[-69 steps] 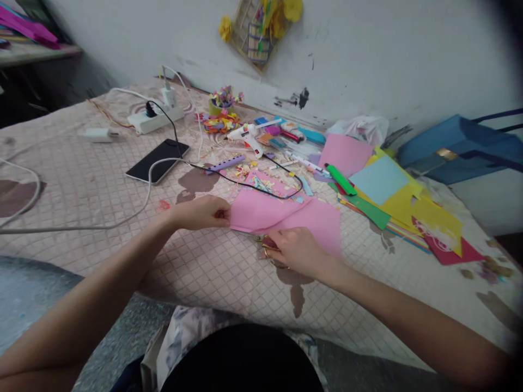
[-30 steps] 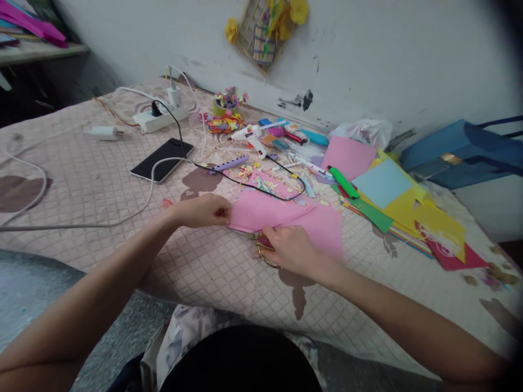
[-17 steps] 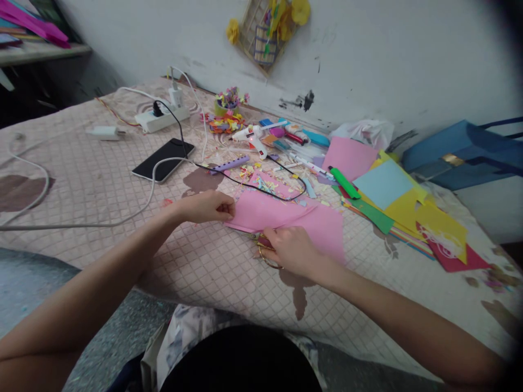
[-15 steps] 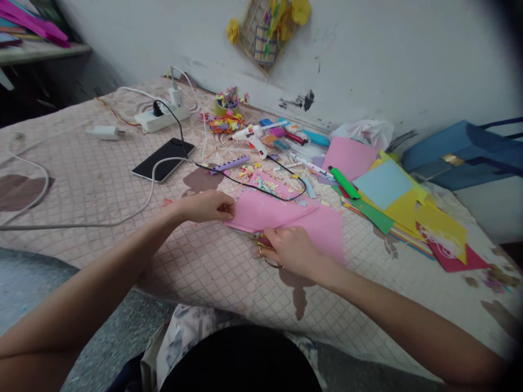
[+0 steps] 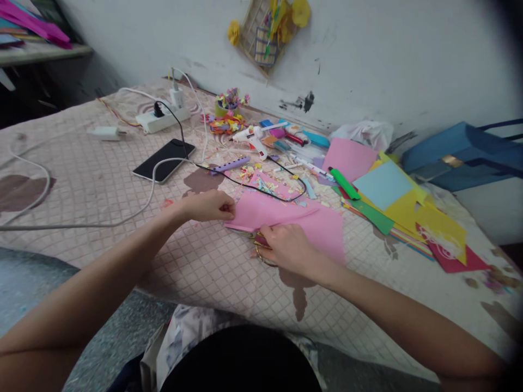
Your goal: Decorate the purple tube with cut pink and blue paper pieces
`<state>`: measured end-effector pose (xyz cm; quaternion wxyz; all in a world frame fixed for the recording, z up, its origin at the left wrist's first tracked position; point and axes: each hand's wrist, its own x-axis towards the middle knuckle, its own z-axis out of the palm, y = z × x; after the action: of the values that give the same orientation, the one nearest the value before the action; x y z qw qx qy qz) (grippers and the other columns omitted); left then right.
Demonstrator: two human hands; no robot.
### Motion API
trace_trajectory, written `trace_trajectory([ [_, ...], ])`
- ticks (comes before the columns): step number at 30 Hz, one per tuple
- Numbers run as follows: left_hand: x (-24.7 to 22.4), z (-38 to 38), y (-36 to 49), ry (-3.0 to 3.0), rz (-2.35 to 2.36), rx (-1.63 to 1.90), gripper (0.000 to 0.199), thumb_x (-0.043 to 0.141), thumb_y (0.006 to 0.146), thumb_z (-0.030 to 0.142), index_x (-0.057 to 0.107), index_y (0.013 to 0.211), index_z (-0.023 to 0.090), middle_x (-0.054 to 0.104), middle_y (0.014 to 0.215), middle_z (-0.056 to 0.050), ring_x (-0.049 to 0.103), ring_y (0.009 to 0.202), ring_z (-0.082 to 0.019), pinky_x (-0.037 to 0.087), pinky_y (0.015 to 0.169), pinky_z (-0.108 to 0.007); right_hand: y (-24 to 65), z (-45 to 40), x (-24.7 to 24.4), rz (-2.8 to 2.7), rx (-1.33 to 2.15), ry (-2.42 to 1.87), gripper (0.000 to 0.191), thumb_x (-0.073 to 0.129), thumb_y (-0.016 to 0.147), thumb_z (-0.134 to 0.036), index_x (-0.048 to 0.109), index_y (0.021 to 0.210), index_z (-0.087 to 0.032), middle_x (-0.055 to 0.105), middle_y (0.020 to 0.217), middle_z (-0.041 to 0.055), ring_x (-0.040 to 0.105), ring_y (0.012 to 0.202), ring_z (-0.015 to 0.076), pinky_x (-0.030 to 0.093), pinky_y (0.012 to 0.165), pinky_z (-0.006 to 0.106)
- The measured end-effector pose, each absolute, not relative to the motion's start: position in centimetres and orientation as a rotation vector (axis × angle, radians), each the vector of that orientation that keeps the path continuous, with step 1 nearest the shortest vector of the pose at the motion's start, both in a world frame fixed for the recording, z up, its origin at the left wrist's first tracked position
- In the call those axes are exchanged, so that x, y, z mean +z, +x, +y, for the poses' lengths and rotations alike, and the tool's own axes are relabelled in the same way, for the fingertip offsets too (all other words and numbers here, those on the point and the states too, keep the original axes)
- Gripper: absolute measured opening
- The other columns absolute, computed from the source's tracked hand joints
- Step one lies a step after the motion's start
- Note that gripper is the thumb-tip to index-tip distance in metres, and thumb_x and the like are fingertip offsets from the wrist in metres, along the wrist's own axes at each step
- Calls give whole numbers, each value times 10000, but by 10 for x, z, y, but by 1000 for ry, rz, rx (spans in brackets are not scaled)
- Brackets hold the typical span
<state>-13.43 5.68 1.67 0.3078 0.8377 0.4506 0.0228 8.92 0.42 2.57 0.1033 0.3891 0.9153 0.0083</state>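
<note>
Latticed tablecloth (image 5: pixel 212 283), thin pink sheet (image 5: pixel 261 212), left hand (image 5: pixel 210 206) seemingly closed on its edge, right hand (image 5: pixel 289 246) round looped scissors (image 5: pixel 260 238).

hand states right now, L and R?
Left hand: closed, pinching the left edge of the pink sheet.
Right hand: closed on the handles of the scissors.

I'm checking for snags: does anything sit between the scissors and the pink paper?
Nothing visible does: the scissors in the right hand are at the near edge of the pink paper. The black cord lies beyond it.
</note>
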Motion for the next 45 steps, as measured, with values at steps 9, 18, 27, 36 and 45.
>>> trace_trajectory([
  [9,15,57,-134,2244,1189,79,171,472,723,270,577,671,146,570,628,7,470,566,-95,291,531,-208,87,4,26,2710,39,1130,365,536,802,-463,583,929,-124,685,748,99,629,656,196,311,511,255],
  [18,17,56,-132,2266,1192,65,192,448,737,260,563,642,138,552,597,7,452,548,-92,271,512,-215,88,6,27,2717,50,1124,329,548,795,-451,580,909,-144,685,746,87,636,676,219,319,510,260],
  [27,17,56,-131,2263,1182,55,193,437,751,263,538,640,143,543,594,7,454,552,-90,282,518,-214,82,6,27,2697,53,1120,305,552,798,-425,576,907,-141,685,774,99,635,689,229,345,525,262],
  [36,16,56,-132,2232,1217,49,202,435,757,279,550,657,147,550,607,2,468,565,-105,289,530,-226,83,5,27,2728,28,1101,292,553,805,-410,579,898,-134,685,762,94,636,676,218,312,513,258],
  [45,13,56,-134,2252,1203,91,215,434,766,288,532,640,144,544,604,5,462,557,-101,275,516,-220,111,-14,13,2952,-79,1070,361,529,786,-513,577,836,-158,662,704,44,596,644,177,304,561,259],
])
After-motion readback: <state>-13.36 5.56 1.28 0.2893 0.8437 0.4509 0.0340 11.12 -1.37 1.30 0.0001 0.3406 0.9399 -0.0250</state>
